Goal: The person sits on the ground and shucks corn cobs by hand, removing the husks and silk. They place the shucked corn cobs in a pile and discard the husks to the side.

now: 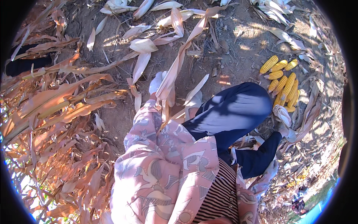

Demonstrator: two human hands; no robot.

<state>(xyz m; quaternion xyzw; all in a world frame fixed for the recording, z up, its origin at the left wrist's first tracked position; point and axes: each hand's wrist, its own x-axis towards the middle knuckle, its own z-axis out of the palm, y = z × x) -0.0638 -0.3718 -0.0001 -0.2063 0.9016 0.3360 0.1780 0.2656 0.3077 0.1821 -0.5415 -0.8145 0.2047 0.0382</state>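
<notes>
My left hand (158,81), in a whitish glove, reaches forward at the end of a pink patterned sleeve. Its fingers curl against a long dry corn husk (177,65), which crosses in front of it and hides part of the grip. A pale greyish shape (194,100) just right of it, beside my dark-trousered knee (242,104), looks like my gloved right hand. A narrow husk strip (197,86) lies across it, and its fingers do not show. Whether an ear of corn is between the hands cannot be seen.
Several husked yellow corn cobs (286,89) lie piled on the soil at right, near a crumpled husk (283,115). Dry corn stalks and leaves (56,108) heap up at left. Loose pale husks (143,46) are scattered ahead. My dark shoe (261,155) is at lower right.
</notes>
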